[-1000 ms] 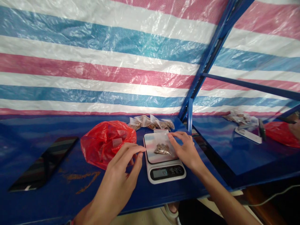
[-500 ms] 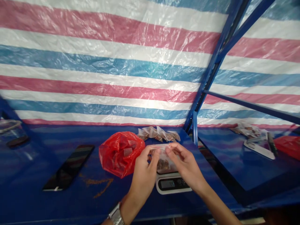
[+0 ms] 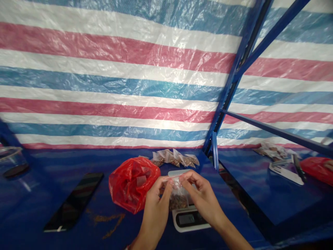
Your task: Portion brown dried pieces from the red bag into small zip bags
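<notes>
**A:** Right up close, here's the left hand and the right hand, both up in the middle of the action! Their fingers are pinched nearly closed on the top edge of a clear zip bag, one hand on each side!

**B:** And that bag's hanging between them, with brown pieces gathered low inside. It's right over a digital kitchen scale, though I can't tell whether it's touching down.

**A:** The scale's display is showing below the hands, but I can't read it from here! Just left of the hands, a crumpled red plastic bag sits on the blue surface.

**B:** Further left, there's a black phone lying flat, with a brown streak on the surface beside it.

**A:** Behind the scale, a row of small filled plastic bags lines up by the back edge!

**B:** Over at the far left stands a clear container. To the right, a blue metal frame rises against a striped tarp in red, white and blue.
</notes>
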Demonstrator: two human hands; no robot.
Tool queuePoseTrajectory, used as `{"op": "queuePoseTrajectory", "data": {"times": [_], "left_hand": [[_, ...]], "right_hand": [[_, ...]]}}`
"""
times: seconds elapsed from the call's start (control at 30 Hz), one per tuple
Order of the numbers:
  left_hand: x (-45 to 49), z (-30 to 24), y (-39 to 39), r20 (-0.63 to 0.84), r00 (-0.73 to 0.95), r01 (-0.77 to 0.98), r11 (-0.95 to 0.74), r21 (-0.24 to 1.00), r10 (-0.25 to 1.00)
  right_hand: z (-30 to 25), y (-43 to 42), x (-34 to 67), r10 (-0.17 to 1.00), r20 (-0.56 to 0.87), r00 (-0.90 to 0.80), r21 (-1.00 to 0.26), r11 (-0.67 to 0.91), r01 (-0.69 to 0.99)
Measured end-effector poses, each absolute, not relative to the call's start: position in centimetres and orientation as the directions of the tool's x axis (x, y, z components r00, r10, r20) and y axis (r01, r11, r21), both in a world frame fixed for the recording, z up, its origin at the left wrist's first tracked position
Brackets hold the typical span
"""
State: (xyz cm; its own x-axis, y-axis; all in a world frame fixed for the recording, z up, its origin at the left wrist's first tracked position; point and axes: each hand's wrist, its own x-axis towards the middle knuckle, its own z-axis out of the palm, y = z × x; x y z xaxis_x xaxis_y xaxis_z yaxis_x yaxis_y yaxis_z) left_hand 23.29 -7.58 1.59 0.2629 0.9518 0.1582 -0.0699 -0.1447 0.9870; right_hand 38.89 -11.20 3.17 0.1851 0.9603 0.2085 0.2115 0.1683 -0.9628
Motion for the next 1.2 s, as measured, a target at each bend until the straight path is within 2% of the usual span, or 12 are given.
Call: {"op": "queuePoseTrajectory", "data": {"times": [0.13, 0.23, 0.53, 0.7, 1.0, 1.2], "left_hand": [[22.7, 1.6, -7.1, 0.111, 0.267, -0.092, -0.089, 0.992, 0.957], [22.3, 1.8, -7.0, 0.096, 0.263, -0.122, -0.066, 0.990, 0.960], [20.7, 2.7, -6.7, 0.145, 0.244, -0.106, -0.122, 0.987, 0.959], [19.6, 3.0, -6.8, 0.158, 0.283, -0.024, -0.158, 0.987, 0.946], [19.7, 4.0, -7.4, 0.183, 0.261, 0.002, -0.190, 0.982, 0.948], [20.9, 4.1, -8.1, 0.174, 0.314, -0.053, -0.166, 0.985, 0.933]], "right_hand": [[3.2, -10.3, 38.7, 0.984, 0.147, 0.099, -0.975, 0.128, 0.179], [3.1, -9.8, 38.2, 0.984, 0.140, 0.109, -0.976, 0.119, 0.180], [4.7, -9.6, 36.3, 0.973, 0.206, 0.101, -0.948, 0.173, 0.267], [5.3, -9.9, 35.6, 0.963, 0.249, 0.104, -0.902, 0.191, 0.388], [5.5, -10.2, 36.2, 0.969, 0.248, 0.014, -0.917, 0.230, 0.325], [5.2, -11.3, 37.4, 0.943, 0.311, 0.119, -0.882, 0.240, 0.404]]}}
